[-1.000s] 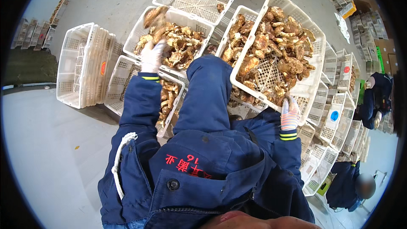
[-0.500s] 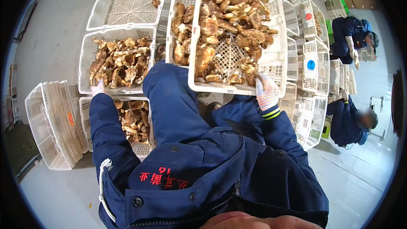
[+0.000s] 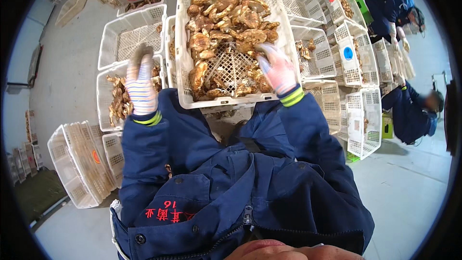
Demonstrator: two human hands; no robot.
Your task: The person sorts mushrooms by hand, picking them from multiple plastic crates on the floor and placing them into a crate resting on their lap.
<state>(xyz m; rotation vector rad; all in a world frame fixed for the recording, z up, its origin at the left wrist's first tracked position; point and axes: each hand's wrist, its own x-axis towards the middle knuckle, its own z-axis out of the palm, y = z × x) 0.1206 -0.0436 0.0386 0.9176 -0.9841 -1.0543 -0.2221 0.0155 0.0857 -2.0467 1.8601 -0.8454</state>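
Observation:
In front of me a white plastic crate (image 3: 179, 43) rests over my knees, tilted slightly. It holds brown mushrooms (image 3: 245, 18), heaped toward the far side, with the lattice bottom bare near the middle. My right hand (image 3: 279, 70), in a striped glove, hovers over the crate's near right part, thumb and fingers apart. My left hand (image 3: 141, 84), gloved too and blurred, is raised with fingers stretched out above a second mushroom crate (image 3: 108, 124) at the left. A small brown piece (image 3: 168, 170) shows against my jacket near the left sleeve.
A nearly bare crate (image 3: 103, 50) stands far left, and nested crates (image 3: 77, 163) lean at lower left. On the right are a crate with a few mushrooms (image 3: 313, 71) and stacked crates (image 3: 363, 120). Two people in dark blue (image 3: 390, 12) work at the far right.
My right hand has let go of the crate's near rim and moved over the mushrooms. My left hand has risen from the left mushroom crate. The view has shifted, showing more crates at the far left.

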